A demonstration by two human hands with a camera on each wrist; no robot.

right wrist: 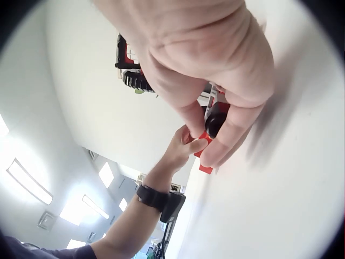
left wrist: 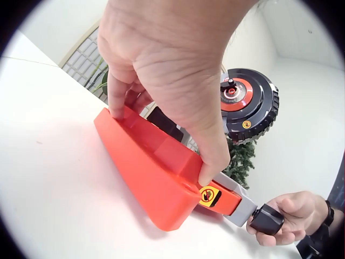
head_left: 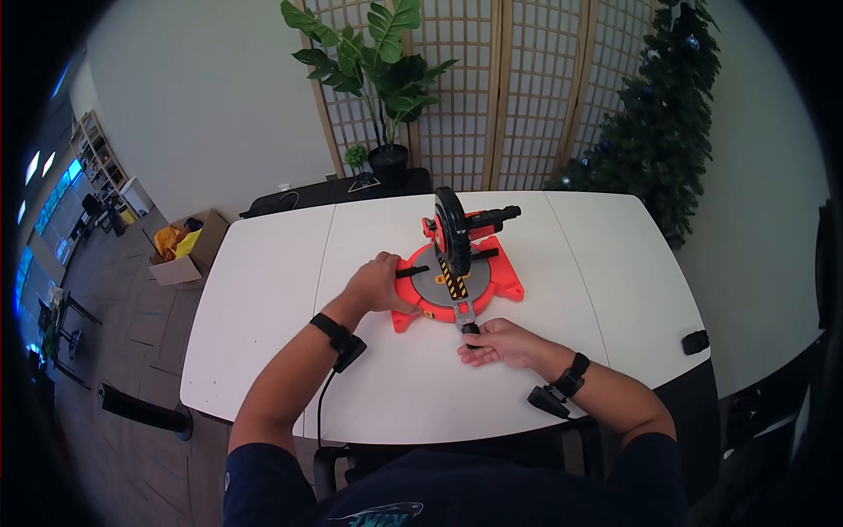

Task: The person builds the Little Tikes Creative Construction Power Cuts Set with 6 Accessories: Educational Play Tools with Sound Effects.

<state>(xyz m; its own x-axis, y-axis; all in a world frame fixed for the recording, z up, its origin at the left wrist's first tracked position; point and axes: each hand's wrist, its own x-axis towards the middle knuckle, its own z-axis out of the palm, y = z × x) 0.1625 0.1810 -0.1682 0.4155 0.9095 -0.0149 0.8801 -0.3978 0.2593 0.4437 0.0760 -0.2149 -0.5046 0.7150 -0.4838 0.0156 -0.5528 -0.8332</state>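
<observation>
A toy miter saw with a red base point(head_left: 507, 274) and a round grey turntable point(head_left: 427, 283) stands on the white table. Its black round blade guard point(head_left: 450, 224) rises over the middle, with a black handle point(head_left: 500, 216) pointing right. My left hand point(head_left: 378, 283) grips the base's left side; in the left wrist view the thumb lies near a yellow warning sticker point(left wrist: 209, 196) and the fingers reach over the red edge. At the front, my right hand point(head_left: 509, 342) holds the black knob point(left wrist: 267, 219) on the turntable's grey arm point(left wrist: 241, 211), thumb on one side and fingers on the other.
The white table point(head_left: 263, 325) has a small black object point(head_left: 695, 342) at its right edge. Behind stand a potted plant point(head_left: 388, 162), a lattice screen point(head_left: 536, 105) and a decorated tree point(head_left: 654, 132). A cardboard box point(head_left: 206, 255) sits off the left side.
</observation>
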